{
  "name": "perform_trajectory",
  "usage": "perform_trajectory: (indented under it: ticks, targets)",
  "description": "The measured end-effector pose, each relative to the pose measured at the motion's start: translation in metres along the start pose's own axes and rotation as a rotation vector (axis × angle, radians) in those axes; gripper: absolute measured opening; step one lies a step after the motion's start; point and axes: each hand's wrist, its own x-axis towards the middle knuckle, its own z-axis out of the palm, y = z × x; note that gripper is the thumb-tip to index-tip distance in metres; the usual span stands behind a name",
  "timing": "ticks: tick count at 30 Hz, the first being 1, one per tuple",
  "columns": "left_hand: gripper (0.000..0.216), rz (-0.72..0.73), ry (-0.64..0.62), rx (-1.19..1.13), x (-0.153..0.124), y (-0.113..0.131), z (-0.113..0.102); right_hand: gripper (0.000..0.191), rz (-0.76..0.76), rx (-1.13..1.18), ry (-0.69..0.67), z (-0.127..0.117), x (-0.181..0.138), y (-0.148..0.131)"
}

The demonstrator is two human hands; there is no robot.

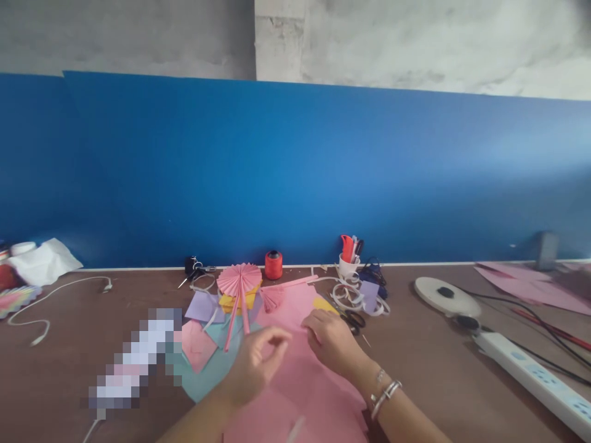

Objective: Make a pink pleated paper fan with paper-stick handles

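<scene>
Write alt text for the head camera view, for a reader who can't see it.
A person's bare, curled left hand and right hand are over pink paper sheets on a brown table. Beyond them are a pleated pink paper fan, a red cylinder with a black top and a white cup of stationery, before a blue panel.

The sheets are smooth, matt paper, and the fan is paper too, its flat finish broken by crisp pleats, while the table looks like brown wood with a smooth, dull surface. Behind, the panel is smooth with a soft sheen, against a wall of rough, matt concrete or plaster. The bangle is shiny metal, the cup and power strip look like smooth plastic, and the spool appears wound with thread.
</scene>
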Motion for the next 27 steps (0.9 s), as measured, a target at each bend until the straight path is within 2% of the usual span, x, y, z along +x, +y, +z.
perform_trajectory:
  ticks: [1,2,4,8,13,18,27]
  targets:
    - [0.030,0.049,0.098,0.097,0.002,-0.003,-0.002,0.025,-0.022,0.008,-0.029,0.001,-0.001,-0.002]
    - [0.040,0.111,0.112,0.201,0.003,-0.007,-0.004,0.024,-0.038,0.015,-0.068,0.001,-0.001,-0.004]
    - [0.047,0.183,0.045,0.389,0.007,-0.013,-0.009,0.024,-0.045,0.017,-0.153,0.003,-0.003,-0.006]
    - [0.024,0.162,-0.115,0.625,0.010,-0.016,-0.013,0.028,0.006,0.006,-0.281,0.004,-0.007,0.000]
    - [0.016,0.062,-0.234,0.615,0.009,-0.008,-0.013,0.032,0.026,0.028,-0.329,0.000,-0.008,0.002]
    - [0.014,0.024,-0.240,0.586,0.007,-0.003,-0.016,0.021,0.019,0.012,-0.331,-0.001,-0.006,0.001]
    - [0.019,0.024,-0.261,0.565,0.009,-0.002,-0.020,0.021,0.017,0.013,-0.334,-0.009,-0.010,0.021]
